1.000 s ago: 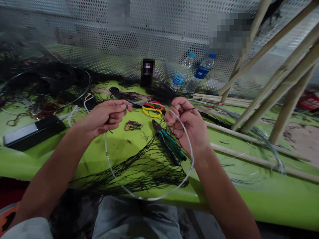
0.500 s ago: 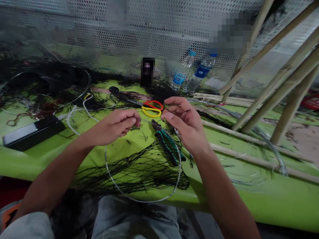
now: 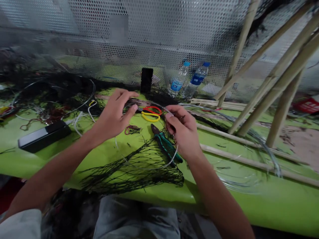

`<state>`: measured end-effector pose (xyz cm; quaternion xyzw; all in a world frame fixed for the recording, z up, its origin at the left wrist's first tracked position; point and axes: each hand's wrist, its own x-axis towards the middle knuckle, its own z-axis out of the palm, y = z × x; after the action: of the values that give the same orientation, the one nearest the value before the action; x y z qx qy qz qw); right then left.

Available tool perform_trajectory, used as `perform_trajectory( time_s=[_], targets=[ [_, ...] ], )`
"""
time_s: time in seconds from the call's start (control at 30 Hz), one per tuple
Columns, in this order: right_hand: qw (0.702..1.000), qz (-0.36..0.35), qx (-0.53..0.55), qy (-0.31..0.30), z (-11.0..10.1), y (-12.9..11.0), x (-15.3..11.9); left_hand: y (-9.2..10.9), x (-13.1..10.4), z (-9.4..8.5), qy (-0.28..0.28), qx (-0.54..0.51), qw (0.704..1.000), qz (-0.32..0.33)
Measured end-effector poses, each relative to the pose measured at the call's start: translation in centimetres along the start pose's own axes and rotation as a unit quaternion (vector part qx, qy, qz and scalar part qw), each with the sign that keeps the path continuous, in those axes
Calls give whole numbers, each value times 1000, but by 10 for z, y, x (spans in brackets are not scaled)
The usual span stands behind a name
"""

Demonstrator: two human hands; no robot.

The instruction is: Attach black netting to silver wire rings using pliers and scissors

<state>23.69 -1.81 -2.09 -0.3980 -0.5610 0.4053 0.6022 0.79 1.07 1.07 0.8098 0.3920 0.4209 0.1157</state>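
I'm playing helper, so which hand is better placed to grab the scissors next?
Probably the left hand: it's spread open near the scissors. The right hand is close too, but it pinches the wire loop.

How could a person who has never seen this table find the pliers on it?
On the green table, find the black netting nearest the person. The pliers lie just left of the person's right hand, partly over that netting, dark tip pointing away. Their teal-and-black handles differ from the scissors just beyond, whose loops are red and yellow.
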Motion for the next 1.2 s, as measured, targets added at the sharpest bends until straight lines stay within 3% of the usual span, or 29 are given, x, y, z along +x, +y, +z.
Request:
perform_trajectory(
  time_s=[0.07, 0.13, 0.2, 0.27, 0.4, 0.63, 0.83, 1.0, 1.2],
  targets=[
    [997, -26, 38, 64, 4, 2, -3, 19, -8, -2, -13, 61, 997, 38],
    [990, -49, 77, 105, 10, 3, -8, 38, -21, 1, -118, 60, 990, 57],
    [986, -59, 101, 123, 18, 4, -16, 53, -33, 11, -187, 58, 978, 72],
    [987, -60, 89, 122, 24, 4, -23, 58, -40, 24, -178, 68, 979, 74],
    [995, -57, 57, 58, 29, 4, -30, 49, -40, 36, -146, 27, 989, 6],
    [994, -37, 84, -54, 24, -7, -33, 51, -36, 12, -120, -89, 988, -30],
    [990, -36, 30, -134, 23, -13, -35, 49, -1, 8, -48, -114, 987, -100],
    [986, -58, 10, -159, 17, -12, -29, 42, 19, 2, -215, -249, 936, -121],
    [978, -42, 78, -188, 15, -13, -23, 47, 13, -17, -253, -236, 934, -91]
  ],
)
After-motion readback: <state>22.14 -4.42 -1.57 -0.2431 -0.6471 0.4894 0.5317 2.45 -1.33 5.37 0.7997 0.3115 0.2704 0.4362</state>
